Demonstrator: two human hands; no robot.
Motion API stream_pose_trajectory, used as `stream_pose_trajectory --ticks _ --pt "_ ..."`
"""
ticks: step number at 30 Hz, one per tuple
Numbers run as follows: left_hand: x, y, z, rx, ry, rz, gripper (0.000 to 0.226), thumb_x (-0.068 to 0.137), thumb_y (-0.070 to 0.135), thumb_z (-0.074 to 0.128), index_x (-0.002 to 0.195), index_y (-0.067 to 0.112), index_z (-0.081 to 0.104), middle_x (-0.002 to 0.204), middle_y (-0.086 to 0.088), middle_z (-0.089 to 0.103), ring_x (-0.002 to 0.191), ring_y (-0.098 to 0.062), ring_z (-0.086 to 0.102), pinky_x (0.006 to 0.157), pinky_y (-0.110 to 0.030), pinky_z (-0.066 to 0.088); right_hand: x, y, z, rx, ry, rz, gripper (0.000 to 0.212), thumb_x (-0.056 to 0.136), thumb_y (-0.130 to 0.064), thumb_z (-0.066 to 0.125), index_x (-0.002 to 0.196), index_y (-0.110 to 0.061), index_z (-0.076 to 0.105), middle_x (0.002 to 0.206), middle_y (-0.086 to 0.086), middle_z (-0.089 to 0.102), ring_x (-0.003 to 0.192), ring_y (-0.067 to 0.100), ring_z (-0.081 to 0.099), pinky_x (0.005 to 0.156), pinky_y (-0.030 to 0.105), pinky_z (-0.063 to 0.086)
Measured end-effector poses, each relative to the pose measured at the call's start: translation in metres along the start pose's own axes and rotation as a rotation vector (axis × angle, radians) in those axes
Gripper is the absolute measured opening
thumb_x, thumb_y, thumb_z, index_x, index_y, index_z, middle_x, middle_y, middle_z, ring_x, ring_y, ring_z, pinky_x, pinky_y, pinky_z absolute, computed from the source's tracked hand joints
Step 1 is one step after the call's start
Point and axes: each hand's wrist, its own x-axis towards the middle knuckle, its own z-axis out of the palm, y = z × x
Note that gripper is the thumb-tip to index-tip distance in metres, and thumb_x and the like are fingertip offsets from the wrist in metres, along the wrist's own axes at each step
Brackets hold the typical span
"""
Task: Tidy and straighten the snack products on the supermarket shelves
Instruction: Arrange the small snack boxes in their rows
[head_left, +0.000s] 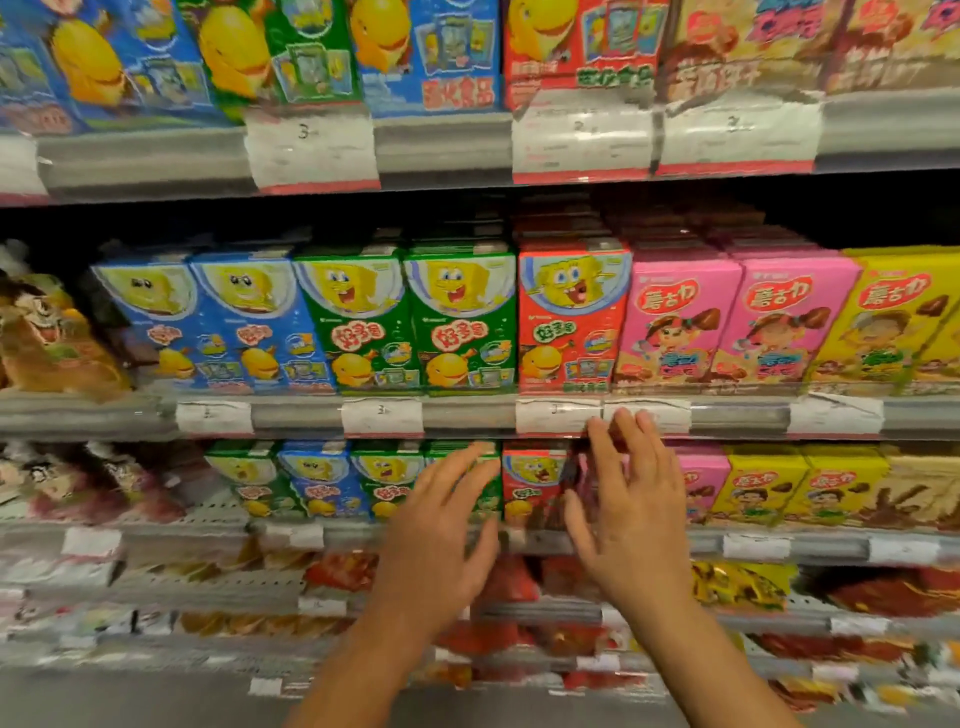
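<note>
— Where are the snack boxes the hands are at?

— On the third shelf down. A small red cardboard box with a yellow cartoon face (530, 480) stands upright there, with a small green cardboard box of the same design (488, 486) just to its left. Both are partly hidden by the hands.

— And the hands?

— The left hand (441, 525) reaches up in front of the green box, fingers straight and spread, released, gripping nothing. Whether its fingertips touch the box I cannot tell; the picture is blurred. The right hand (631, 504) is raised beside the red box, fingers also straight and apart, holding nothing, its fingertips (621, 423) up at the grey shelf edge with white price labels (467, 413).

— What surrounds them on that shelf?

— Leftward, a blue box (317, 480) between more green ones; rightward, a pink box (701, 480), then yellow boxes with a cartoon child (758, 486).

— The shelf above?

— Taller boxes in one upright row: two blue (208, 322), two green (410, 319), one red (571, 314), two pink (737, 322), then yellow (904, 317). Brown snack bags (47, 338) sit at the far left.

— Higher and lower?

— The top shelf carries large blue, green and red boxes (431, 52). Below the hands, red and yellow bags (737, 584) lie blurred.
</note>
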Motion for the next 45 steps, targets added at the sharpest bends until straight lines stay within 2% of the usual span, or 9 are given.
stream_pose_trajectory --ticks 4,11,15,23,29,34,38,42,45 --pt "-0.033 -0.083 -0.034 -0.023 0.110 -0.246 0.045 0.094 0.021 0.060 0.139 0.028 0.057 0.137 0.017 0.054 0.129 -0.004 0.046 0.111 -0.042 0.045 0.000 -0.027 0.008 -0.011 0.064 0.094 0.075 0.090 -0.037 0.060 0.153 -0.003 0.037 0.158 0.025 0.029 0.151 0.043 0.021 0.116 0.059 0.032" --pt "-0.047 -0.214 -0.078 0.301 0.073 -0.376 0.064 0.080 0.014 0.074 0.138 0.000 0.051 0.144 -0.026 0.048 0.134 -0.047 0.043 0.108 -0.063 0.040 -0.001 -0.048 0.011 -0.054 0.002 0.203 0.091 0.087 -0.032 0.072 0.159 -0.006 0.023 0.165 0.021 0.013 0.154 0.038 0.012 0.119 0.056 0.030" --pt "-0.038 -0.237 -0.083 0.347 -0.010 -0.388 0.073 0.070 0.006 0.084 0.135 -0.004 0.053 0.139 -0.033 0.049 0.133 -0.055 0.037 0.100 -0.070 0.043 0.003 -0.047 0.002 -0.057 -0.044 0.230 0.089 0.086 -0.029 0.076 0.157 -0.007 0.029 0.164 0.019 0.017 0.150 0.040 0.022 0.114 0.057 0.037" --pt "-0.038 -0.238 -0.089 0.303 0.036 -0.448 0.068 0.070 0.006 0.083 0.131 0.003 0.054 0.139 -0.022 0.055 0.135 -0.046 0.041 0.098 -0.068 0.043 0.001 -0.043 -0.006 -0.056 -0.094 0.224 0.088 0.088 -0.030 0.073 0.160 -0.014 0.025 0.167 0.010 0.013 0.151 0.034 0.021 0.112 0.050 0.039" --pt "-0.048 -0.239 -0.106 0.414 0.008 -0.409 0.076 0.064 0.007 0.089 0.133 0.006 0.057 0.126 -0.022 0.056 0.114 -0.047 0.052 0.090 -0.064 0.047 -0.001 -0.038 -0.004 -0.036 -0.107 0.213 0.089 0.087 -0.029 0.073 0.160 -0.014 0.024 0.167 0.010 0.013 0.151 0.035 0.021 0.108 0.054 0.043" --pt "-0.055 -0.225 -0.124 0.573 -0.054 -0.379 0.068 0.048 0.014 0.101 0.107 0.004 0.070 0.109 -0.023 0.058 0.096 -0.047 0.056 0.074 -0.064 0.051 -0.002 -0.034 -0.007 -0.039 -0.119 0.161 0.090 0.085 -0.030 0.076 0.158 -0.008 0.029 0.165 0.015 0.016 0.151 0.037 0.021 0.106 0.053 0.045" --pt "-0.056 -0.206 -0.150 0.618 -0.063 -0.392 0.063 0.052 0.025 0.100 0.104 0.007 0.070 0.109 -0.017 0.062 0.095 -0.044 0.060 0.076 -0.064 0.050 0.000 -0.030 -0.015 0.029 -0.147 0.144 0.085 0.090 -0.038 0.068 0.160 -0.017 0.024 0.167 0.006 0.012 0.153 0.030 0.018 0.111 0.049 0.044" --pt "-0.034 -0.164 -0.184 0.683 -0.048 -0.408 0.059 0.054 0.036 0.099 0.102 0.013 0.073 0.109 -0.012 0.068 0.094 -0.043 0.064 0.084 -0.063 0.049 0.005 -0.020 -0.032 0.179 -0.120 0.134 0.078 0.095 -0.041 0.062 0.160 -0.025 0.022 0.164 -0.001 0.025 0.137 0.029 0.047 0.103 0.044 0.050" --pt "-0.008 -0.120 -0.212 0.639 0.028 -0.298 0.057 0.060 0.046 0.093 0.103 0.016 0.071 0.111 -0.007 0.067 0.089 -0.037 0.067 0.075 -0.054 0.055 0.015 -0.022 -0.056 0.226 -0.068 0.087 0.065 0.096 -0.043 0.057 0.155 -0.027 0.035 0.160 -0.006 0.034 0.116 0.032 0.063 0.094 0.032 0.046"
